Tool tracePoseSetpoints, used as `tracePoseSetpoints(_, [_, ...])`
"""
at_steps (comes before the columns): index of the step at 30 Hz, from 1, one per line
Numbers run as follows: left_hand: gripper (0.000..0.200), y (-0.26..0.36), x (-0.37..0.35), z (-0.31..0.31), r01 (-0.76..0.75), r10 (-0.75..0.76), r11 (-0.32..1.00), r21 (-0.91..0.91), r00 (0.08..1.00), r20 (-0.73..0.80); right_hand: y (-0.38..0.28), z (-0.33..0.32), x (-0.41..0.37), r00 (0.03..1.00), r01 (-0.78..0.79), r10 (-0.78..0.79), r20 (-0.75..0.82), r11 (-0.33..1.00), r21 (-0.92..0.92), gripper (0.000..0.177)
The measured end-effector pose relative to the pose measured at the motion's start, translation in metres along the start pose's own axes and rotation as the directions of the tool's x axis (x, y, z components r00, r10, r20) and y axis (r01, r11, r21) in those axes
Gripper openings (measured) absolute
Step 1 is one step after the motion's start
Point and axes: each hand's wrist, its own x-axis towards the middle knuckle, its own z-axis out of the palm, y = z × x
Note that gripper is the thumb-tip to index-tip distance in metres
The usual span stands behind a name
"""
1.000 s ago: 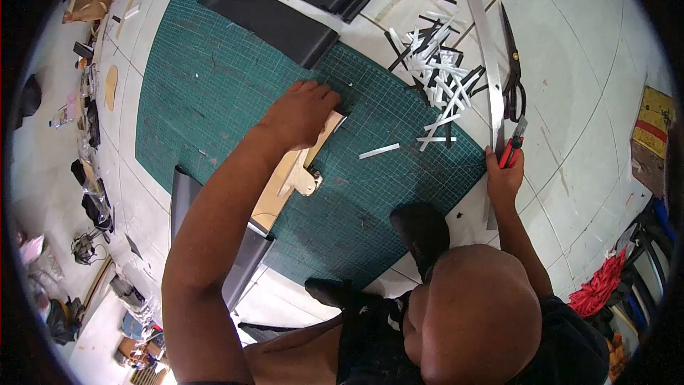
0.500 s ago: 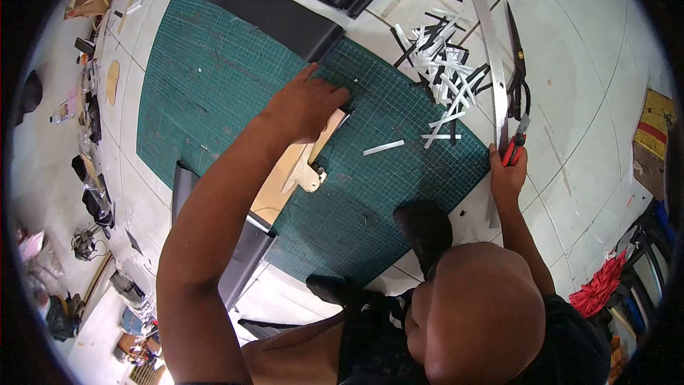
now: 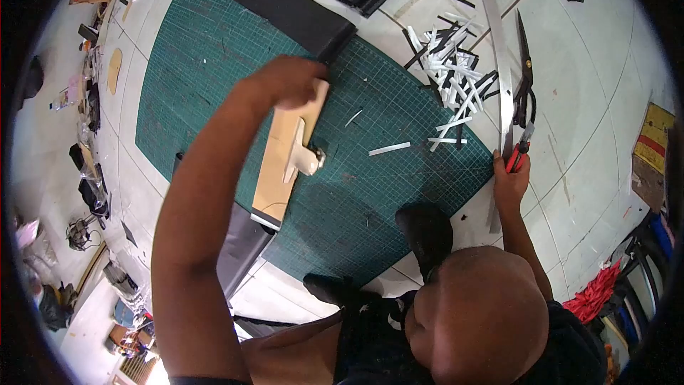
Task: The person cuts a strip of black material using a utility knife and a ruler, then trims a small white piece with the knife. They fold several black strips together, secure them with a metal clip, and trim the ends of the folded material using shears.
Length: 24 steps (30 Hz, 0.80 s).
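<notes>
My left hand (image 3: 292,82) is curled over the upper end of a light wooden board (image 3: 274,182), its fingers partly blurred and hidden. A metal clip (image 3: 306,160) sits on the board, which rests on a green cutting mat (image 3: 370,199). Just beyond that hand lies a folded strip of black sheet material (image 3: 285,7). Off the mat's right corner, my right hand (image 3: 510,182) is closed around a red-handled utility knife (image 3: 518,157). A long steel ruler (image 3: 499,50) runs alongside the knife and past that hand.
Black and white cut strips (image 3: 456,75) are heaped at the mat's right edge. Black scissors (image 3: 526,71) lie beside the ruler. Dark grey sheet (image 3: 242,249) shows under my left arm. My feet are at the mat's near edge; red cord (image 3: 595,292) lies at right.
My left hand has drawn back from the black sheet onto the board's end, and the board has turned more upright in view. A thin sliver now shows beside it. My right hand stays put.
</notes>
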Motion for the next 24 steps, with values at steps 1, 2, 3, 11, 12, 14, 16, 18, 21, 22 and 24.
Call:
tracePoseSetpoints(1, [0.044,-0.014,-0.004,-0.007,0.043,-0.044,0.998,-0.048,0.999,-0.017,0.001,0.001,0.000,1.000,-0.007,0.007,0.002,1.000,0.005,0.031])
tracePoseSetpoints(2, [0.046,-0.032,-0.008,-0.013,0.084,-0.087,0.992,-0.096,0.996,-0.030,0.004,0.001,0.000,1.000,-0.015,0.015,0.003,1.000,0.010,0.031])
tracePoseSetpoints(3, [0.048,-0.056,-0.012,-0.011,0.109,-0.130,0.981,-0.162,0.984,-0.123,0.006,0.001,0.001,1.000,-0.023,0.023,0.003,1.000,0.015,0.031])
tracePoseSetpoints(11, [0.052,-0.248,-0.093,0.065,0.219,-0.568,0.681,-0.699,0.761,-0.315,-0.010,-0.002,0.001,0.998,-0.007,0.000,0.070,0.996,0.094,0.027])
tracePoseSetpoints(12, [0.050,-0.254,-0.109,0.085,0.186,-0.608,0.575,-0.797,0.749,-0.264,-0.014,-0.003,0.000,0.998,-0.009,0.004,0.069,0.997,0.072,0.027])
tracePoseSetpoints(14, [0.046,-0.269,-0.144,0.131,0.155,-0.631,0.437,-0.886,0.755,-0.179,-0.015,-0.002,-0.002,0.998,-0.003,0.001,0.062,1.000,0.029,0.026])
tracePoseSetpoints(16, [0.044,-0.256,-0.175,0.176,0.122,-0.706,0.277,-0.953,0.698,-0.116,-0.009,-0.001,0.000,0.999,0.021,-0.021,0.047,1.000,-0.008,0.026])
tracePoseSetpoints(18, [0.040,-0.212,-0.195,0.213,0.047,-0.817,0.254,-0.966,0.546,-0.188,-0.007,-0.002,0.000,0.998,0.027,-0.026,0.058,1.000,-0.013,0.026])
tracePoseSetpoints(21, [0.036,-0.207,-0.227,0.308,0.062,-0.801,-0.093,-0.994,0.589,0.112,-0.005,-0.001,0.002,0.997,0.054,-0.054,0.063,0.998,0.011,0.026])
tracePoseSetpoints(22, [0.034,-0.202,-0.236,0.327,0.053,-0.799,-0.161,-0.986,0.579,0.162,-0.004,0.000,0.002,0.996,0.069,-0.070,0.061,0.997,0.024,0.026])
tracePoseSetpoints(24, [0.031,-0.172,-0.245,0.353,-0.108,-0.771,-0.347,-0.932,0.598,0.218,-0.003,0.001,0.003,0.993,0.081,-0.089,0.075,0.990,0.114,0.024])
